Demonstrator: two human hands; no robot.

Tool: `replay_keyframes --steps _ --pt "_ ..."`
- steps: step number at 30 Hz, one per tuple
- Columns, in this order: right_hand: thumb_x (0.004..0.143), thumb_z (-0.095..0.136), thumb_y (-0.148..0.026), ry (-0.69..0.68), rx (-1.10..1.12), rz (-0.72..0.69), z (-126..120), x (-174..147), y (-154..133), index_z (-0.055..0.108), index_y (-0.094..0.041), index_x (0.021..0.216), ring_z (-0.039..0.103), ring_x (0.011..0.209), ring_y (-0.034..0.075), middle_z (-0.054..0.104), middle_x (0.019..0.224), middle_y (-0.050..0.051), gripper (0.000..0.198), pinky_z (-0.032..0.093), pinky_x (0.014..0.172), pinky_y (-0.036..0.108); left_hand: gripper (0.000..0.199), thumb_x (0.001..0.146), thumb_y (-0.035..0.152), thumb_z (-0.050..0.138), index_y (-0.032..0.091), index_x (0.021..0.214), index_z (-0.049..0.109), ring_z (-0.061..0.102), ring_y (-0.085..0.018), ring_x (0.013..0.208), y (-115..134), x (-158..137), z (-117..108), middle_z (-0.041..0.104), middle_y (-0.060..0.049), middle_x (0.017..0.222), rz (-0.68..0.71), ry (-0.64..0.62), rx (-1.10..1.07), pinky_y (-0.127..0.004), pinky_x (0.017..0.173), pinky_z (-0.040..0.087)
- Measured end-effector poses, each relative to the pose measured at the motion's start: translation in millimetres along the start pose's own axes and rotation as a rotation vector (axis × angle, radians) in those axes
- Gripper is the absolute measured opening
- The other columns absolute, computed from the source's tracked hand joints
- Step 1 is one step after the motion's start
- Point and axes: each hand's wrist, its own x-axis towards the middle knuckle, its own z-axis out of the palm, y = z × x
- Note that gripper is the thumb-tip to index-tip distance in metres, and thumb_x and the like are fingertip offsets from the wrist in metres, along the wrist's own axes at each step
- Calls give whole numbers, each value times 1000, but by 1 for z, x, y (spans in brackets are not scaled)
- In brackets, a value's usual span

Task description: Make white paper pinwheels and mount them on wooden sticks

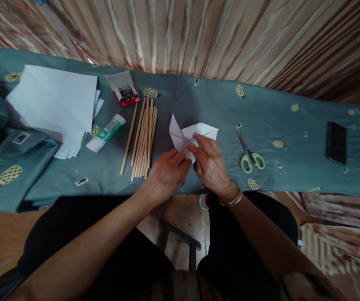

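Note:
A white paper pinwheel with folded blades lies at the middle of the cloth-covered table. My left hand closes on its near edge, the fingers curled and partly hidden. From the right, my right hand presses thumb and fingers at the pinwheel's centre and right blade. Left of my hands rest several wooden sticks in a loose bundle, with one stick slightly apart. Scissors with green handles lie to the right of my right hand, apart from it.
An open red box of small metal pins stands behind a green and white glue tube. Sheets of white paper are stacked at the left. A dark phone lies far right. Pleated curtain hangs along the back edge.

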Motion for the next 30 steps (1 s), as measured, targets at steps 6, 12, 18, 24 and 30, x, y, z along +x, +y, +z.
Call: replay_keyframes --steps 6,12,18,24,30 --pt "93 44 -14 8 69 -27 -13 1 -1 70 -25 117 50 135 29 57 143 8 37 45 110 53 17 95 16 52 12 99 68 58 -25 91 -2 0 1 66 -10 95 15 -2 4 -38 80 53" --pt "94 43 -19 157 69 48 -31 18 28 67 -22 124 57 130 27 65 137 9 39 43 112 52 16 96 15 52 13 98 68 59 -24 89 -2 -1 1 66 -9 93 24 7 21 -37 77 53" --pt "94 52 -36 104 55 100 -37 32 55 64 -19 129 64 121 31 69 130 13 40 48 107 52 18 98 18 51 13 99 68 59 -24 91 -6 0 -3 66 -9 95 31 9 18 -36 78 53" --pt "84 65 -33 119 134 283 -50 22 60 74 -22 111 73 82 24 78 91 5 31 58 83 42 22 98 14 48 14 102 70 58 -23 93 -21 3 -9 68 -11 102 8 94 33 -37 80 51" --pt "80 69 -36 -31 289 420 -57 -3 57 74 -20 102 67 64 17 74 75 1 27 53 64 32 27 94 8 47 17 100 72 59 -24 97 -32 11 -10 69 -10 105 -35 121 69 -40 83 52"
